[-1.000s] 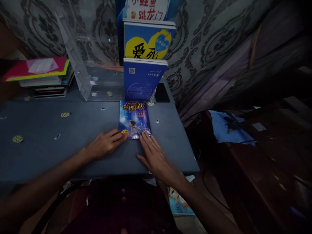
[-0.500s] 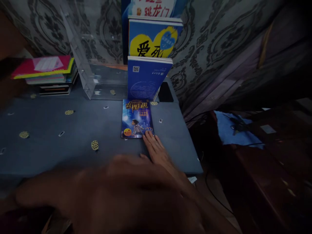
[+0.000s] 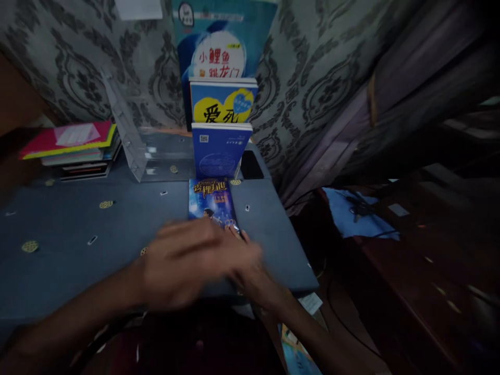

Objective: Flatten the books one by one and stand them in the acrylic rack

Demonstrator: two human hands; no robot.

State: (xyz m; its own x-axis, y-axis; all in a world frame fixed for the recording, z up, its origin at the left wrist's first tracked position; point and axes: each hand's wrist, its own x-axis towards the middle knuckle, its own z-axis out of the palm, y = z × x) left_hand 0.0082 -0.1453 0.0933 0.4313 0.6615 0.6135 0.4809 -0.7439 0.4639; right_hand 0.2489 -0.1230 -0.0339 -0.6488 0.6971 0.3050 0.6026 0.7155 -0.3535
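A small blue storybook (image 3: pixel 209 200) with gold lettering lies on the cloth-covered table in front of the standing books. My right hand (image 3: pixel 250 276) reaches to its lower right corner. Its fingertips rest at that corner, stretched forward, while the rest of the fingers and the thumb are mostly hidden. Across it, closer to the camera, passes my left hand (image 3: pixel 191 260), smeared by motion. This hand covers the storybook's lower edge from view, and whether it holds anything does not show.
A blue book (image 3: pixel 221 151), a yellow-and-blue book (image 3: pixel 224 99) and a teal picture book (image 3: pixel 230 36) stand in tiers beside a clear acrylic rack (image 3: pixel 130 135). A dark phone (image 3: pixel 252 165) lies to their right. A book stack (image 3: pixel 82 153) sits at left on the table (image 3: pixel 128 234).
My left hand has moved up and away from the camera, now crossing over my right wrist. My right hand stays by the storybook's corner. The view has tilted upward, showing more of the standing books.
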